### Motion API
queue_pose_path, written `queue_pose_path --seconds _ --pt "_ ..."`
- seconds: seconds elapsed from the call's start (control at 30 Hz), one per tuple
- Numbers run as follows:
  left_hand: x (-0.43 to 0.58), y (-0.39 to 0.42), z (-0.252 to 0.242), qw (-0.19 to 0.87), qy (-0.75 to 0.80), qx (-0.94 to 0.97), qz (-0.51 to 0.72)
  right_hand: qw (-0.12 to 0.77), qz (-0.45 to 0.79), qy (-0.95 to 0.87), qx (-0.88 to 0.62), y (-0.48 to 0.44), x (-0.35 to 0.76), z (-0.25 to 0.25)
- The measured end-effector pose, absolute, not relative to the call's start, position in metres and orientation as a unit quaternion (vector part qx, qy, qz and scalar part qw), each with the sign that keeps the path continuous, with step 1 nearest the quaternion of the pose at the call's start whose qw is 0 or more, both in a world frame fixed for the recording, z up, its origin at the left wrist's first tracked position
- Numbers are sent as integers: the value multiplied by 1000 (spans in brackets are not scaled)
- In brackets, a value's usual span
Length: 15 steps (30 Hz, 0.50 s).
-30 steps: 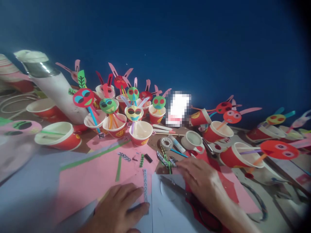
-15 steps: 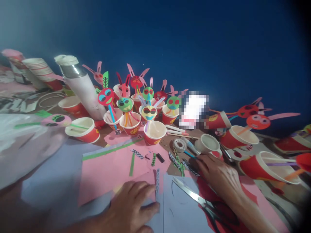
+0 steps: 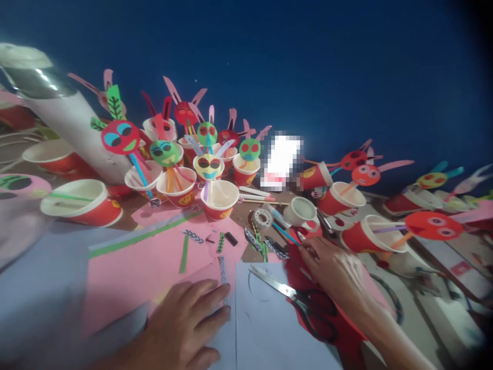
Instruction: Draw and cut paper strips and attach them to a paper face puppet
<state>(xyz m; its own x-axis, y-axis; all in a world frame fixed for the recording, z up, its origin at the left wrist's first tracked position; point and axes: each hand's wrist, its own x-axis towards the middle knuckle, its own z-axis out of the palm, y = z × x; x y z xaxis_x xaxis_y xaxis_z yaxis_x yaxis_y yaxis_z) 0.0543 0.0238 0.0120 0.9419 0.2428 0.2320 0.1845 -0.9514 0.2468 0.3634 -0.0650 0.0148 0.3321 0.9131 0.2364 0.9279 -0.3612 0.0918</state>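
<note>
My left hand (image 3: 187, 318) lies palm down with its fingers apart on the pink and pale blue paper. By its fingertips is a narrow strip with drawn circles (image 3: 222, 270). My right hand (image 3: 333, 267) is over red paper (image 3: 308, 277), with thumb and fingers curled together; what is between them, if anything, I cannot make out. A thin blue stick (image 3: 285, 233) ends close to these fingertips. Scissors (image 3: 290, 295) with black handles lie partly spread on the pale blue sheet (image 3: 269, 336), below the right hand. Cut leaf-patterned pieces (image 3: 256, 244) lie left of that hand.
Red paper cups (image 3: 219, 201) with paper faces on sticks stand behind the paper. A tape roll (image 3: 263, 218) and a white cup (image 3: 302, 211) are near my right hand. A tall flask (image 3: 77, 123) leans at left. More cups (image 3: 373, 236) tip over at right.
The view has turned to the right, so the cups appear farther left and more cups show at right. Both hands keep about the same places on the paper.
</note>
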Motion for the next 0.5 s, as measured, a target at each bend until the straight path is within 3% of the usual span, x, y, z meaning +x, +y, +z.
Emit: queue_pose_path --seconds 0.5 --pt "54 29 11 88 83 983 139 -12 -18 -492 -871 -107 387 20"
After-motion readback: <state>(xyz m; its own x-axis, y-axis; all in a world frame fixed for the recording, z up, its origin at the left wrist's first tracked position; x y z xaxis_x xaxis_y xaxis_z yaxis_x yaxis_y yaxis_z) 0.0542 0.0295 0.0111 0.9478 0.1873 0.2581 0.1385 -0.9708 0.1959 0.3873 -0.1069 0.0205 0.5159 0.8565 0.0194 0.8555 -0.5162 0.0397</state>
